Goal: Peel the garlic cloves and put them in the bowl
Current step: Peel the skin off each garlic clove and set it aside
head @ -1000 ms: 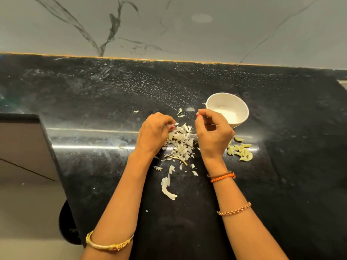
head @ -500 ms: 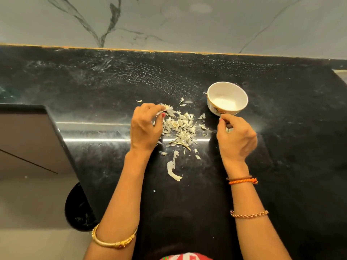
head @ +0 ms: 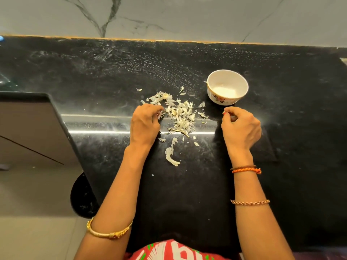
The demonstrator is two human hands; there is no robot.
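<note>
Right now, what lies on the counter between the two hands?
The head view shows a loose pile of garlic skins scattered on the black counter between the left hand and right hand; no whole clove is plainly visible there.

Camera: one head-worn wide-angle view, no second view to share with.
Facing: forward and steeply down onto the black counter [head: 187, 194].
Nearness: close, both forearms run up from 6 o'clock.
Far edge: marble wall [head: 187, 15] at 12 o'clock.
Left side: floor [head: 28, 231] at 8 o'clock.
</note>
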